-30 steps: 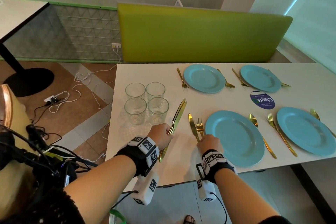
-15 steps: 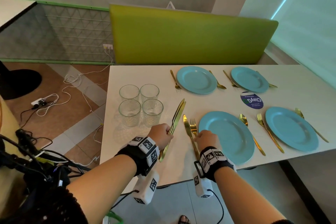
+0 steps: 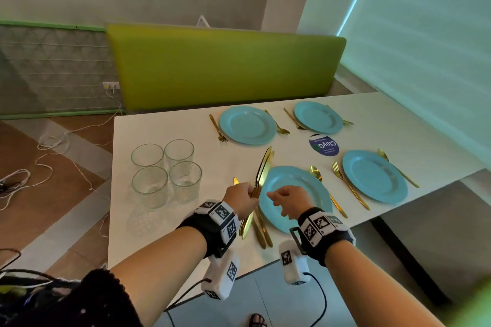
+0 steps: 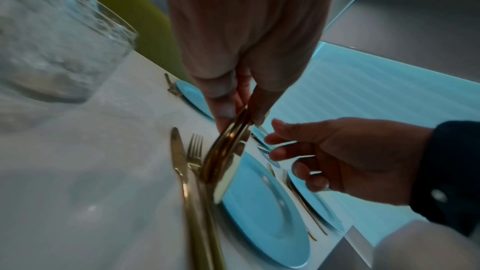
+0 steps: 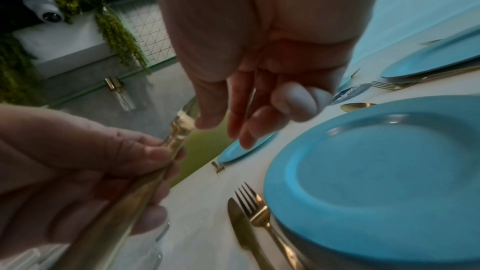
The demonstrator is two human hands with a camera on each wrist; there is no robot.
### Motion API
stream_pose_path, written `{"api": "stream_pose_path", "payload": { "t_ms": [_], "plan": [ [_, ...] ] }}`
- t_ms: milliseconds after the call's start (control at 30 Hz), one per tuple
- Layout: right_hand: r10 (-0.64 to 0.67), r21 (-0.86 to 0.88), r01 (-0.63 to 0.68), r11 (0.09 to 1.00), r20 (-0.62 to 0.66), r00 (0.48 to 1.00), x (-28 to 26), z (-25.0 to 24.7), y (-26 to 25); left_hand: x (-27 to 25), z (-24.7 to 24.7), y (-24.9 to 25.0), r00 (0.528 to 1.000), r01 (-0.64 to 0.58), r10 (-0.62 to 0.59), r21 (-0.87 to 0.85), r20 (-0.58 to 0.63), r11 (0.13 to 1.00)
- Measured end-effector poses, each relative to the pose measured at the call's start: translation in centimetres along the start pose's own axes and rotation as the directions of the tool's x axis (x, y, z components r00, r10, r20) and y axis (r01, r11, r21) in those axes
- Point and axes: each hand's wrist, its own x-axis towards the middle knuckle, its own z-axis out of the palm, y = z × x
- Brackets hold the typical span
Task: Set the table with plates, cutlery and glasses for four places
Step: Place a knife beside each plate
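The left hand (image 3: 240,200) clamps a bundle of gold knives (image 3: 261,171) by the handles, blades raised over the near-left plate (image 3: 293,198). The right hand (image 3: 288,200) holds nothing, fingers loosely spread just right of the bundle. One knife (image 5: 240,226) and fork (image 5: 257,210) already lie left of that plate; four glasses (image 3: 166,170) stand grouped at the far left, well apart from any place.

Risks:
- Pulling one knife from the bundle can loosen the others; a slipped knife would strike the plate.
- A low blade can knock the laid fork askew.
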Motion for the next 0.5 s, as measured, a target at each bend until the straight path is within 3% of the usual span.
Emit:
{"api": "stream_pose_path", "payload": {
  "t_ms": [233, 500],
  "plan": [
    [-0.022, 0.202, 0.01, 0.979, 0.055, 0.998, 3.6, -3.3, 1.6, 3.8, 3.0, 4.8, 0.999, -0.015, 0.017, -0.065, 0.027, 0.998],
    [-0.011, 0.238, -0.002, 0.971, 0.053, 0.999, 8.9, -9.0, 5.4, 9.7, 6.4, 9.7, 1.0, 0.01, -0.006, -0.146, 0.029, 0.989]
  ]
}}
